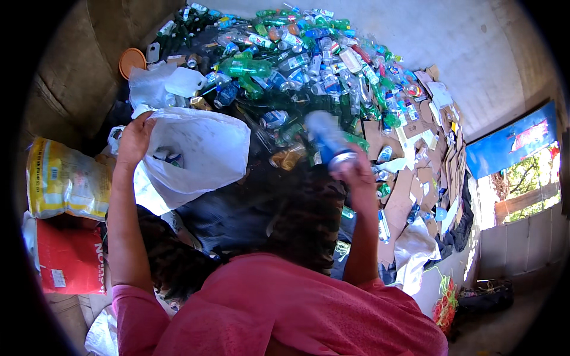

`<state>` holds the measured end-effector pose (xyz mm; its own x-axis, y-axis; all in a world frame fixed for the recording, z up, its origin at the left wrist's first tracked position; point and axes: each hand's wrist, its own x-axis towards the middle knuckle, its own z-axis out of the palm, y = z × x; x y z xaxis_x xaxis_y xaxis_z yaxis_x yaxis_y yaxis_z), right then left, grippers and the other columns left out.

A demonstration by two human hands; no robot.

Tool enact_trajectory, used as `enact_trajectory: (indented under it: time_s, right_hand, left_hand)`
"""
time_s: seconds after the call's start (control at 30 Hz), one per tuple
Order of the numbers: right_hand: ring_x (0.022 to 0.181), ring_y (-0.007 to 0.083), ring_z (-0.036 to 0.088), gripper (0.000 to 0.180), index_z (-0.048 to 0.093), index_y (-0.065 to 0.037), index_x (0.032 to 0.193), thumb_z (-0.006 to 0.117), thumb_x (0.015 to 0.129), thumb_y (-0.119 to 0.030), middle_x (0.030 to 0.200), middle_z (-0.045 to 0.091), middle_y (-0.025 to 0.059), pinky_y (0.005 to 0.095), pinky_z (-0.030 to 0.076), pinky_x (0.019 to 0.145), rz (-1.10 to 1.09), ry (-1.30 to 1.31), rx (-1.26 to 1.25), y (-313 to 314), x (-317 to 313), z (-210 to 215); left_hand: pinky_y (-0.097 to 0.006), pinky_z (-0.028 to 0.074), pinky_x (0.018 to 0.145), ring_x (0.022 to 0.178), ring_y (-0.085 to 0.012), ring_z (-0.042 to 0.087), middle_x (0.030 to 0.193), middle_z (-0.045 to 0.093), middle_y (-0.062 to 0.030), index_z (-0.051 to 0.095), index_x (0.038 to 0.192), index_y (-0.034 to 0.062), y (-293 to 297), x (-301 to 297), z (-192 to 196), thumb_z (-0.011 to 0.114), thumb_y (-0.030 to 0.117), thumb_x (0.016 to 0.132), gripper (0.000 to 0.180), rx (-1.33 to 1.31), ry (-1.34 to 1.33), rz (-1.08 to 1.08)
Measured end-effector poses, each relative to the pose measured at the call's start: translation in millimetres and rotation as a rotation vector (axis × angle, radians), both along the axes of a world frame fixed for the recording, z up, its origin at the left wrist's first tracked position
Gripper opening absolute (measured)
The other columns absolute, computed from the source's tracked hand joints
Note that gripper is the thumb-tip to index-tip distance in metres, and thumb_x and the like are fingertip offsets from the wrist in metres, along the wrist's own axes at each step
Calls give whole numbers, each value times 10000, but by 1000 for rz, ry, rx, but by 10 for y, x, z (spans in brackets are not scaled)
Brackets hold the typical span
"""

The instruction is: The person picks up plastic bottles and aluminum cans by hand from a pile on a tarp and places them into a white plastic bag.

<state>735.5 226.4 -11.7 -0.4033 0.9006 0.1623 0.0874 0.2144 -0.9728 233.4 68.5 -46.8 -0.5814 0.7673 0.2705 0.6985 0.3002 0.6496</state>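
Observation:
My left hand (136, 140) is closed on the rim of a white sack (205, 133), holding its mouth open. Inside, a few small items such as a can (173, 159) show; the rest of the contents is hidden. My right hand (356, 175) grips a blue and silver drink can (328, 139) by its metal end. The can is tilted and smeared by motion, to the right of the sack and apart from it. Near it on the dark ground sheet lie a crumpled gold can (287, 156) and another blue and white can (274, 119).
A big heap of plastic bottles (297, 62) spreads ahead, with flattened cardboard (399, 204) to the right. A white jug (186, 82) lies behind the sack. Yellow (68, 178) and red (70, 258) bags stand at left. A blue panel (510, 140) hangs by the right opening.

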Motion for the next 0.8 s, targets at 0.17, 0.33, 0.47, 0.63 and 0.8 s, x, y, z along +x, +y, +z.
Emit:
enact_trajectory:
  time_s: [0.17, 0.33, 0.47, 0.63, 0.8]
  right_hand:
    - [842, 121, 631, 433, 526, -124, 1360, 579, 931, -95, 1037, 645, 59, 274, 527, 744, 584, -171, -200, -76, -1316, -285]
    - [941, 248, 672, 398, 569, -138, 1322, 555, 931, -71, 1121, 672, 143, 348, 529, 826, 775, -357, 57, -138, -2596, -1266]
    - [1098, 327, 641, 480, 547, -154, 1362, 605, 891, -81, 1248, 637, 185, 375, 486, 937, 839, -494, 300, -212, -3487, -1664]
    - [1128, 357, 626, 605, 503, -144, 1423, 668, 844, -80, 1253, 630, 221, 370, 486, 950, 732, -396, 40, -563, -4089, -1709]
    - [964, 247, 687, 513, 535, -43, 1377, 633, 879, -118, 1159, 662, 174, 339, 526, 847, 832, -365, -377, -446, -3783, -1585]
  left_hand:
    - [-362, 488, 929, 1020, -371, 666, 1082, 684, -250, 627, 1244, 3, -57, 57, 95, 529, 267, 989, 379, 34, -47, -53]
    - [-347, 481, 941, 1033, -326, 664, 1126, 688, -221, 627, 1249, -4, -209, 175, 300, 557, 210, 974, 355, -14, -68, -67]
    - [-323, 483, 924, 1014, -271, 665, 1107, 693, -213, 636, 1237, -8, -416, 195, 376, 564, 193, 977, 336, -7, -96, -103]
    - [-327, 503, 876, 936, -246, 679, 1020, 710, -203, 642, 1216, -14, -522, 108, 334, 562, 190, 990, 314, 35, -56, -55]
    - [-336, 502, 877, 938, -248, 679, 1017, 706, -213, 643, 1210, -15, -466, 86, 348, 557, 221, 1004, 325, 28, -17, 17]
